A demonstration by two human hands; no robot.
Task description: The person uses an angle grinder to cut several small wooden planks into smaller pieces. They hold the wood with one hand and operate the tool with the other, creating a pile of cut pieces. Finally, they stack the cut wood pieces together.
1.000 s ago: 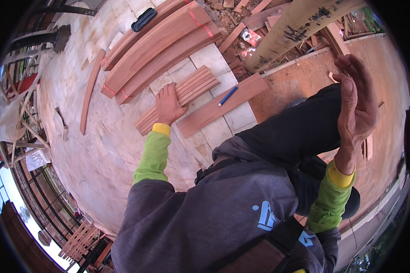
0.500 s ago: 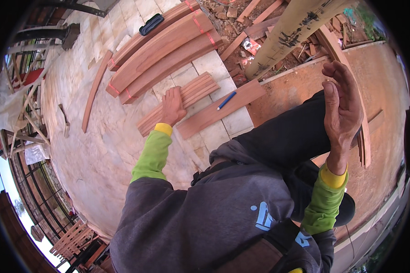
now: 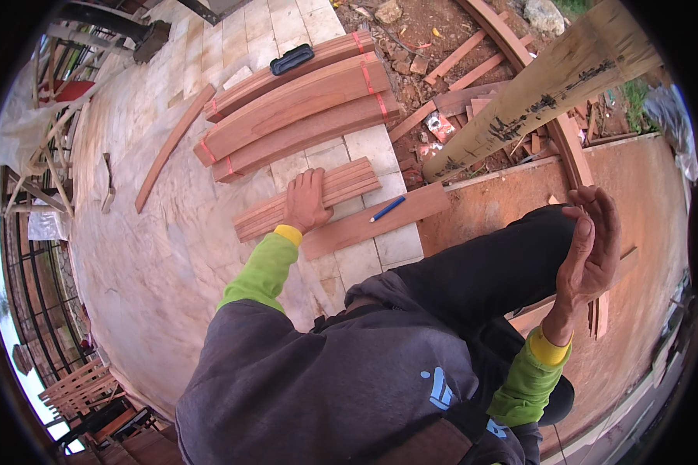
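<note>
Fingers (image 3: 312, 180) of the left hand (image 3: 305, 203) lie spread and flat on a bundle of thin wooden strips (image 3: 309, 198) resting on the tiled floor (image 3: 171, 256), gripping nothing, much as they did a second ago. Just beside the bundle lies a flat plank (image 3: 380, 221) with a blue pencil (image 3: 387, 208) on it. Raised above the knee, the right hand (image 3: 589, 252) stays open and empty, now slightly lower and nearer the leg.

An outdoor carpentry yard. Banded planks (image 3: 295, 108) and offcuts (image 3: 473, 77) lie on tiles (image 3: 163, 256) and dirt (image 3: 411, 31), beside a hammer (image 3: 107, 186)
</note>
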